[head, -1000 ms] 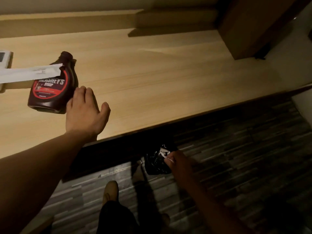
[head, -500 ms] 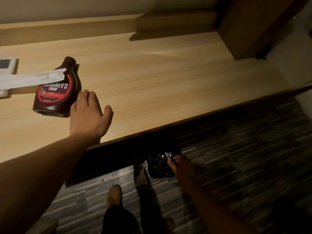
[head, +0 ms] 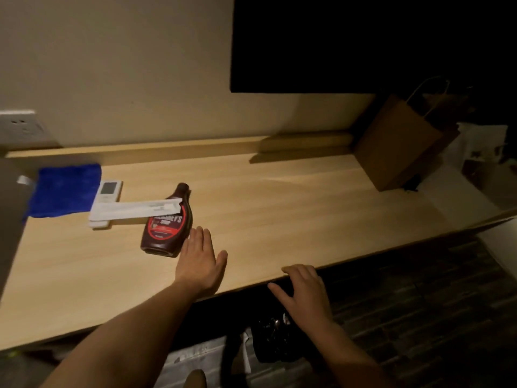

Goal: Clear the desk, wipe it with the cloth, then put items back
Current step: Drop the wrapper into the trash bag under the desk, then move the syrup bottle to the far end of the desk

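Note:
A brown syrup bottle [head: 167, 229] lies on its side on the light wooden desk [head: 279, 219]. A long white paper strip [head: 134, 211] rests across its neck and over a white remote [head: 107, 191]. A blue cloth [head: 65, 190] lies at the desk's far left. My left hand [head: 200, 257] is flat and open on the desk, just right of the bottle's base. My right hand [head: 303, 289] hovers open at the desk's front edge, holding nothing. Below it on the floor sits a black bag [head: 275, 343].
A brown paper bag [head: 397, 144] stands at the desk's far right, against the wall. A dark screen [head: 363, 43] hangs above. A wall socket [head: 19, 127] is at the left. White paper [head: 195, 359] lies on the dark plank floor.
My right hand has let go of the black bag on the floor and risen to the desk's edge. The view has tilted up, showing the cloth, remote and wall.

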Demonstrator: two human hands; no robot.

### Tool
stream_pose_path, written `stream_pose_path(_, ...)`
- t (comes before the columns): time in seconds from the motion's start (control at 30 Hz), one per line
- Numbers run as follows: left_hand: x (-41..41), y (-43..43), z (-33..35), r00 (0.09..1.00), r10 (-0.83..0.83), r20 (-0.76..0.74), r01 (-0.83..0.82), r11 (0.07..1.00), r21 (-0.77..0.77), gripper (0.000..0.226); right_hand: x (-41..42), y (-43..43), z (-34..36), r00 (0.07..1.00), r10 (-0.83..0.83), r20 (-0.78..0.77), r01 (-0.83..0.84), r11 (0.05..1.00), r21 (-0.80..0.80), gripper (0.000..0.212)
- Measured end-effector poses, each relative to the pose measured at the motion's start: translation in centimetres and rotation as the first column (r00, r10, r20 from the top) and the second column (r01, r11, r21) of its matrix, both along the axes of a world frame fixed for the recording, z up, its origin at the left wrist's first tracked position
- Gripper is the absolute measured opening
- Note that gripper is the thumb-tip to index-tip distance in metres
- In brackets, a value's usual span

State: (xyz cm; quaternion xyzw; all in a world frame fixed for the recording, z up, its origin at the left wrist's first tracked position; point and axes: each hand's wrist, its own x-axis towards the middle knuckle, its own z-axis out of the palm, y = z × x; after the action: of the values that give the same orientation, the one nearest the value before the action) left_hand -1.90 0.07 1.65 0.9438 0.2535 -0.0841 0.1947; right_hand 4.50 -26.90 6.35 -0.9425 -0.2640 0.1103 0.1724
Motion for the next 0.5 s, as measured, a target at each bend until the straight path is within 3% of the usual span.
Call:
stream_pose_path(0.2, -3.1, 1.7, 4.0, 0.995, -0.074, 0.060, 0.076, 0.996, -0.037, 0.081, 1.6, 7.5, 4.9, 0.998, 0.054, 0.009, -0.054, 0.997, -0.063, 0.081)
stream_pose_path(0.5, -7.7, 8.5, 9.5, 0.976, 0.131, 0.173, -0.117, 0.989, -0.091, 0.078, 1.1, 17.5, 10.1, 0.996, 0.091, -0.023, -0.093, 0.992, -0.090, 0.077)
